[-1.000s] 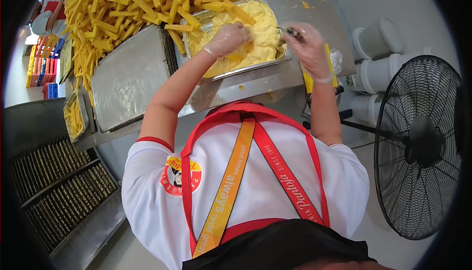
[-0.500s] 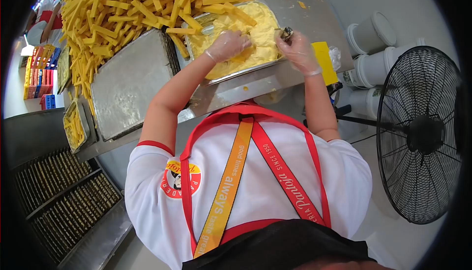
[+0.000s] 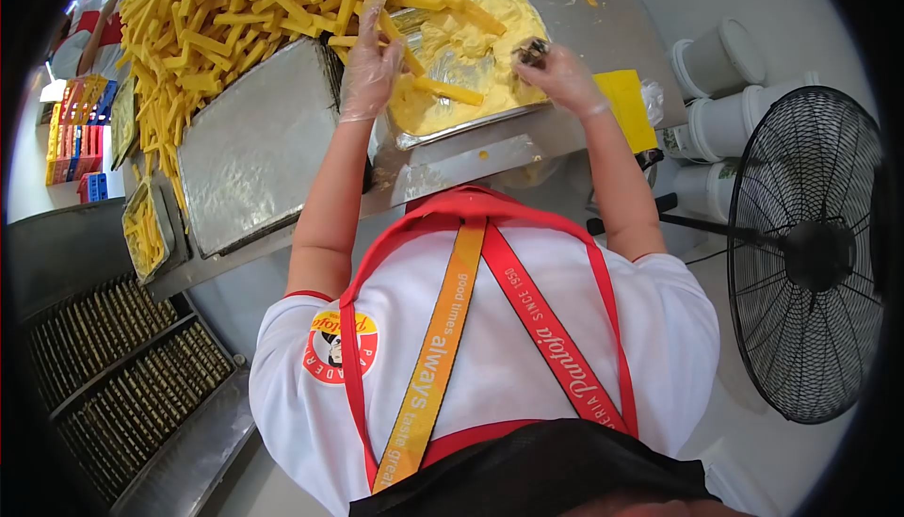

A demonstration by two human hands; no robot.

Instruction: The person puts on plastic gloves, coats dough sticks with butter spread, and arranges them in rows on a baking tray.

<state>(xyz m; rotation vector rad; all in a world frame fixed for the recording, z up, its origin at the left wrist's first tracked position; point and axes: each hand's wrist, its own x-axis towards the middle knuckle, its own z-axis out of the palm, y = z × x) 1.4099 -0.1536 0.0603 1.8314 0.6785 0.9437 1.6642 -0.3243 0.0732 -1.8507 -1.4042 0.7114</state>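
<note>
Since half a second ago, we see the left hand [image 3: 370,72] gone from over the cream to the near edge of the pile, while the right hand [image 3: 556,76] stays by the tray's right side.

At far left we make out a co-worker [image 3: 92,41] behind stacked plastic crates [image 3: 75,126]; below them stands a rack [image 3: 132,376] of dark, ridged pieces, too dim for us to name. Next comes a small tray [image 3: 164,266] holding yellow sticks, then the large pile of yellow sticks [image 3: 235,18], heaped along the metal table [image 3: 570,23]. In front of that heap lies a flat metal sheet [image 3: 254,145].

To its right, the gloved left hand points its fingers up beside the sticks; we cannot tell whether it grips one. Just beyond is the metal tray [image 3: 471,124], spread with pale yellow cream [image 3: 518,23] and showing bare metal in places. One loose stick [image 3: 447,91] lies across the cream. The gloved right hand is closed round a small dark object [image 3: 532,52], perhaps a handle, above the cream.

Farther right we have a yellow sheet [image 3: 617,107], white buckets [image 3: 720,57] and a black fan [image 3: 805,253].
</note>
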